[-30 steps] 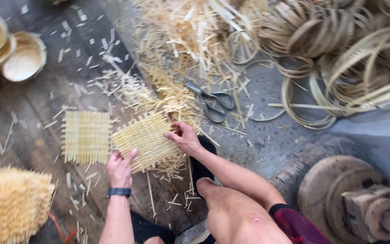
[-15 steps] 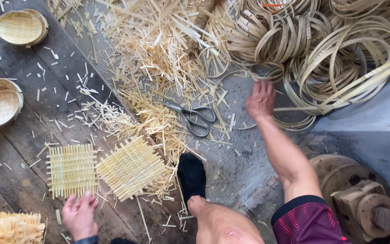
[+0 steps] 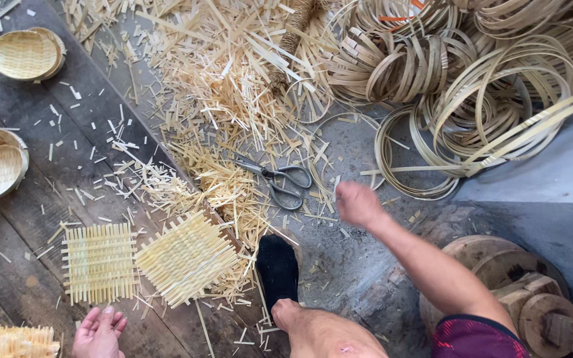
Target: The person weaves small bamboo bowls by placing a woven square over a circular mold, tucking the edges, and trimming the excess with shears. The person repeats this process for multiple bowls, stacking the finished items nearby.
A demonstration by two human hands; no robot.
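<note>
Beside the big heap of pale coiled bamboo hoops [image 3: 499, 99], two flat square woven bamboo mats [image 3: 187, 258] lie finished but unshaped on the plank floor [image 3: 41, 192], grey metal scissors [image 3: 280, 182] idle near the empty, blurred right hand [image 3: 359, 204], left hand [image 3: 99, 331] open, flat.

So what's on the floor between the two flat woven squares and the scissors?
In the head view, a messy heap of cut straw-coloured strips lies between the woven squares and the scissors.
</note>
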